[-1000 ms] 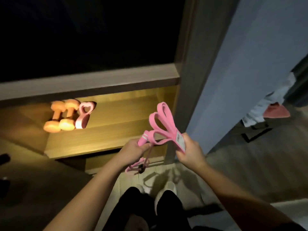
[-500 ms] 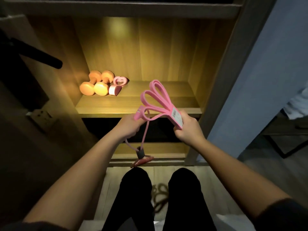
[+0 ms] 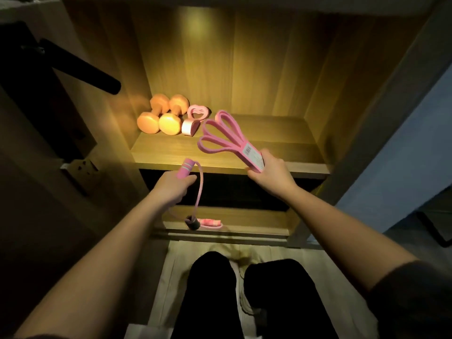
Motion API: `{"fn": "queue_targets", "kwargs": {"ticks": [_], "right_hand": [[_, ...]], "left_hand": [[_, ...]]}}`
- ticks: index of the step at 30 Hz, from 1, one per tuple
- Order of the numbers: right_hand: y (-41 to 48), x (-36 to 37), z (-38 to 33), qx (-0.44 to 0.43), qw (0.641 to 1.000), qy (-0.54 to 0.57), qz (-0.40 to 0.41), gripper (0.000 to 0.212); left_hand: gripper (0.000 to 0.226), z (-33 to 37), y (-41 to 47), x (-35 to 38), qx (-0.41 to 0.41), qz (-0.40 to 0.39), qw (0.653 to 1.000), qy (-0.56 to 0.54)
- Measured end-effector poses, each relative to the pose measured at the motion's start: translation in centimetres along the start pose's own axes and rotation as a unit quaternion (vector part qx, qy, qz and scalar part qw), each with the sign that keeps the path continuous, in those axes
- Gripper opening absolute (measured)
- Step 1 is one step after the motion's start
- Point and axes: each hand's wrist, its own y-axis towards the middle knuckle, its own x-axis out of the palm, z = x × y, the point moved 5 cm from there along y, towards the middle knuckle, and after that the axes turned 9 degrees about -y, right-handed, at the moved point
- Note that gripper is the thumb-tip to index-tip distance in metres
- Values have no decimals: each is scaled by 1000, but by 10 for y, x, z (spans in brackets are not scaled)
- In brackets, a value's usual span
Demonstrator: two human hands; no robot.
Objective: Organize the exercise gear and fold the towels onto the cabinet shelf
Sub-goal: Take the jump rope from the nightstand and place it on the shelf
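we see the left hand [image 3: 175, 185] wrapped round one pink handle of a jump rope [image 3: 186, 167], held just in front of the lit shelf [image 3: 269, 148] of the wooden cabinet and a little below its front edge. the rope's thin pink cord loops down from that handle to a dark fitting [image 3: 192, 222] and the second handle [image 3: 210, 223], which hang in front of the lower part of the cabinet. the right hand [image 3: 271, 176] is clamped on the labelled end of a bundle of pink resistance bands [image 3: 220, 137], whose loops fan up and to the left over the shelf, tilted and not touching the board. a white label [image 3: 253, 155] with a barcode sits on the bands just above the fingers. the two hands are apart, each with its own thing. at the back left of the shelf two orange dumbbells [image 3: 159, 116] lie side by side, and just to their right stands a small pink piece [image 3: 194, 117] with a heart-shaped opening, perhaps a grip trainer, though the light is too dim to be sure. a black bar [image 3: 80, 67] juts in from the left, and dark-clad legs [image 3: 244, 289] show at the bottom.
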Motion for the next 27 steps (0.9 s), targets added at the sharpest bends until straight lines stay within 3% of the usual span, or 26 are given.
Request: {"fn": "queue_targets", "kwargs": {"ticks": [2,5,14,21,27], "right_hand": [[32,28,-10,-8,999,-12,-51,40],[78,69,-25,-22,993,-44,-108,56],[168,150,-78,-80,982,-109,-133,57],[200,176,-117,-155,961,-169,-154,55],[212,195,-137,-166,949,-202,-176,57]], "left_hand": [[23,-11,19,-14,-13,20,1000,3],[26,-24,45,-31,-30,50,998,6],[30,-47,91,-74,-91,114,988,-41],[24,-57,91,-87,-114,125,983,-69],[19,-61,87,-88,-116,112,985,-68]]}}
